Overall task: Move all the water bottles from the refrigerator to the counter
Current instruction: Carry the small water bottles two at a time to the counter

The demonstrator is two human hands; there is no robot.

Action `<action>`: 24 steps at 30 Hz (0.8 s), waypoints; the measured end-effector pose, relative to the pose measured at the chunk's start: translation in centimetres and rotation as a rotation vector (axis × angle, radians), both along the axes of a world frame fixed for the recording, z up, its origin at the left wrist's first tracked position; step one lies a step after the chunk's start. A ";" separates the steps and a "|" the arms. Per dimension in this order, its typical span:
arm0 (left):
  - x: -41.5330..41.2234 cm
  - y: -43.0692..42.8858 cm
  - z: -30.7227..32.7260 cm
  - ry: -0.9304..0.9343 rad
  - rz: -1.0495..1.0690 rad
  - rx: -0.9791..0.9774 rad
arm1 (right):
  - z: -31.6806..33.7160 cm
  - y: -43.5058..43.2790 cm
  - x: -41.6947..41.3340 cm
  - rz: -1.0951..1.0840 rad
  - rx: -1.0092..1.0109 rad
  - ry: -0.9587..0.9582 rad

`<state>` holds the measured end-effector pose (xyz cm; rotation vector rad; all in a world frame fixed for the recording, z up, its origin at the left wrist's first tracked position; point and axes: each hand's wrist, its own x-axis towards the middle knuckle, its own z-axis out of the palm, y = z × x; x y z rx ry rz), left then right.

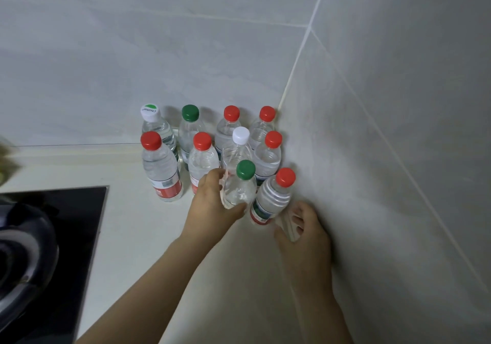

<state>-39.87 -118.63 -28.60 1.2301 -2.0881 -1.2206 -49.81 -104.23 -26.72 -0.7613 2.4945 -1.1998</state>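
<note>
Several clear water bottles with red, green and white caps stand in rows in the corner of the white counter [148, 232]. My left hand [212, 205] grips a green-capped bottle [240, 187] at the front of the group. Just right of it, against the side wall, stands a red-capped bottle [273, 197] with a red and green label. My right hand [303, 232] is behind its base, fingers curled loosely with a gap to the bottle. The refrigerator is out of view.
A black cooktop [79, 224] with a dark pot [24, 250] on it lies at the left of the counter. Tiled walls [398, 131] close in the back and right side. A blurred object [5, 160] sits at the far left edge.
</note>
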 end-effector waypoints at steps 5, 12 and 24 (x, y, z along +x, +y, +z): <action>2.2 1.0 2.9 0.039 -0.033 -0.047 | 2.3 0.4 0.7 -0.001 -0.071 0.070; 6.4 2.1 8.3 0.058 -0.094 -0.230 | 7.0 0.4 2.5 0.050 -0.072 0.235; 20.2 0.7 20.1 0.116 -0.007 -0.566 | 20.3 -2.6 11.2 0.404 -0.195 0.420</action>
